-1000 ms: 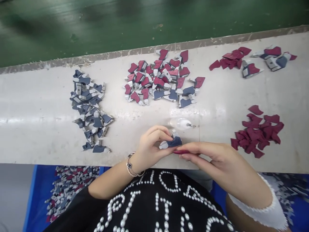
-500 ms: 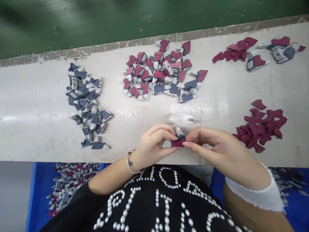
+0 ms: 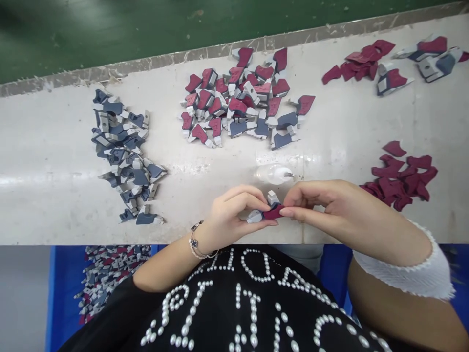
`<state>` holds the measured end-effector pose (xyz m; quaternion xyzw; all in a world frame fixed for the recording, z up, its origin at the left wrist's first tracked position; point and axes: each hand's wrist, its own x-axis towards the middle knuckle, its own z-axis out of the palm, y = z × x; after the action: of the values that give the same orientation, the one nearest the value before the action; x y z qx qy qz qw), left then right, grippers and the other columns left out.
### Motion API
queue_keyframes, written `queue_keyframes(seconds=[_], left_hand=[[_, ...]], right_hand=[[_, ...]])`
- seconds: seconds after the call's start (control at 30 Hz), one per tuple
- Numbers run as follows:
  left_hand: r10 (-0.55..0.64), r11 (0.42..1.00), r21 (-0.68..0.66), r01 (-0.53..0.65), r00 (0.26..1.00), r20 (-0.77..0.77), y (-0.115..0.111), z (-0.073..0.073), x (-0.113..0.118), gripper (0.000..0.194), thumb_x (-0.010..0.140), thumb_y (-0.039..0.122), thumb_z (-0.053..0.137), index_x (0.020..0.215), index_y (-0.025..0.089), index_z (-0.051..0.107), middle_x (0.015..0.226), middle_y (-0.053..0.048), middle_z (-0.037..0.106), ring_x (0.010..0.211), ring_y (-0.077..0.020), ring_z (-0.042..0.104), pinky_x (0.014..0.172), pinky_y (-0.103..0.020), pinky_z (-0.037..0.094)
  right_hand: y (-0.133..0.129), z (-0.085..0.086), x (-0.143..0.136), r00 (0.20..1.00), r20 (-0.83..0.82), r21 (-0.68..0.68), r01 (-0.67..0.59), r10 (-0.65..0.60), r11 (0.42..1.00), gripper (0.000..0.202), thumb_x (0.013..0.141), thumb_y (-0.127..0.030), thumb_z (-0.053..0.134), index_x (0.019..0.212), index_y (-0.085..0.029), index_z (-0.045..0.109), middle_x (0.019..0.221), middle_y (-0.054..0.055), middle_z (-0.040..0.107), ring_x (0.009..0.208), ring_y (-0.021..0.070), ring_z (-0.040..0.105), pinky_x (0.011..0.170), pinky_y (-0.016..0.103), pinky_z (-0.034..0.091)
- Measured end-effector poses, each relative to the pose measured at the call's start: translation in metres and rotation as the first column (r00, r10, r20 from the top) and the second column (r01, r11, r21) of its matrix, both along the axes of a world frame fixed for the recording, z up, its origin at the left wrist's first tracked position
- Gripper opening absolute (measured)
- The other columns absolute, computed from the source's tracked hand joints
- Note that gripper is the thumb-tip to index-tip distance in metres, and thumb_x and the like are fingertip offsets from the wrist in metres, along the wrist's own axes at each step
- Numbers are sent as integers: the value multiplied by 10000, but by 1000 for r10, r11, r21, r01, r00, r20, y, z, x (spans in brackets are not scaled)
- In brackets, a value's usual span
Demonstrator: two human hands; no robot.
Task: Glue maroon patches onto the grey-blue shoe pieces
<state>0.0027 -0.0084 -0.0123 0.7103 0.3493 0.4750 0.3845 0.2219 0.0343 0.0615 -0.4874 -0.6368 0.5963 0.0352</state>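
Near the table's front edge, my left hand (image 3: 234, 210) pinches a small grey and blue part (image 3: 255, 216) between thumb and fingers. A dark red piece (image 3: 273, 212) lies against that part's near side. My right hand (image 3: 322, 205) grips the red piece's right end between thumb and forefinger. Just beyond my hands lies a small clear bottle (image 3: 274, 174) with a thin metal tip pointing right. Loose red pieces (image 3: 392, 183) are heaped to the right, partly behind my right forearm.
Grey and blue parts (image 3: 126, 159) form a pile at left. Red-topped parts (image 3: 234, 105) are grouped at the middle back, with more red pieces (image 3: 362, 61) at the back right. A blue bin (image 3: 62, 293) of parts stands below the table edge at left.
The view has shifted slightly. The red piece is tilted more, its right end now higher, and my right hand and forearm have moved up and right.
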Motion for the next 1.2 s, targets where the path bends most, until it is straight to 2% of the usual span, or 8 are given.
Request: queue_keyframes(seconds=[0.27, 0.6, 0.7, 0.8, 0.93, 1.1, 1.2], left_hand=[[4, 1000, 24, -4, 1000, -14, 1, 0, 0, 301, 766, 254, 879, 948, 146, 665, 929, -46, 706, 875, -129, 725, 812, -242, 658], [-13, 999, 47, 12, 1000, 11, 2, 3, 0, 255, 793, 217, 856, 939, 172, 652, 918, -19, 700, 837, -114, 722, 771, -236, 660], [-36, 999, 19, 35, 995, 88, 3, 4, -1, 283, 764, 223, 881, 912, 167, 646, 898, -12, 698, 798, -107, 718, 745, -221, 651], [-66, 998, -6, 68, 987, 145, 4, 6, -2, 310, 748, 262, 897, 901, 166, 644, 884, -12, 700, 776, -106, 720, 728, -214, 647], [-73, 997, -11, 75, 986, 153, 5, 8, -3, 318, 754, 306, 894, 896, 180, 640, 865, -4, 695, 759, -108, 722, 706, -218, 653], [-65, 997, 61, 56, 987, 147, 6, 7, -2, 326, 755, 319, 895, 877, 183, 625, 845, 11, 682, 726, -89, 714, 677, -185, 649], [-62, 996, 79, 50, 986, 155, 6, 5, -2, 315, 759, 303, 893, 870, 175, 628, 849, 9, 680, 730, -85, 714, 687, -178, 651]], right_hand=[[2, 3, -3, 1000, -9, -27, -6, 6, 1000, 339, 927, -535, 663, 777, -232, 683, 645, -22, 618, 583, 151, 540, 548, 304, 428], [7, 1, -1, 998, -5, -9, -61, 61, 998, 316, 935, -492, 664, 764, -229, 627, 663, -27, 611, 601, 153, 540, 563, 302, 426], [4, 3, -1, 999, -34, -8, -38, 38, 999, 248, 957, -469, 643, 862, -241, 611, 775, -12, 651, 683, 176, 593, 609, 309, 468], [2, 4, -2, 990, -132, -31, -52, 48, 998, 217, 997, -458, 587, 1019, -253, 654, 938, 16, 715, 822, 202, 664, 696, 320, 520], [-1, 3, -5, 974, -215, -26, -74, 67, 997, 242, 1019, -440, 555, 964, -236, 672, 868, 13, 715, 758, 188, 662, 658, 312, 514], [-9, 5, -9, 984, -160, 55, -67, 75, 996, 244, 1028, -424, 537, 930, -232, 651, 786, -13, 667, 682, 164, 611, 618, 310, 470], [-13, 9, -12, 990, -111, 90, -72, 82, 993, 250, 1050, -407, 483, 975, -225, 639, 831, 0, 687, 700, 167, 623, 626, 317, 469]])
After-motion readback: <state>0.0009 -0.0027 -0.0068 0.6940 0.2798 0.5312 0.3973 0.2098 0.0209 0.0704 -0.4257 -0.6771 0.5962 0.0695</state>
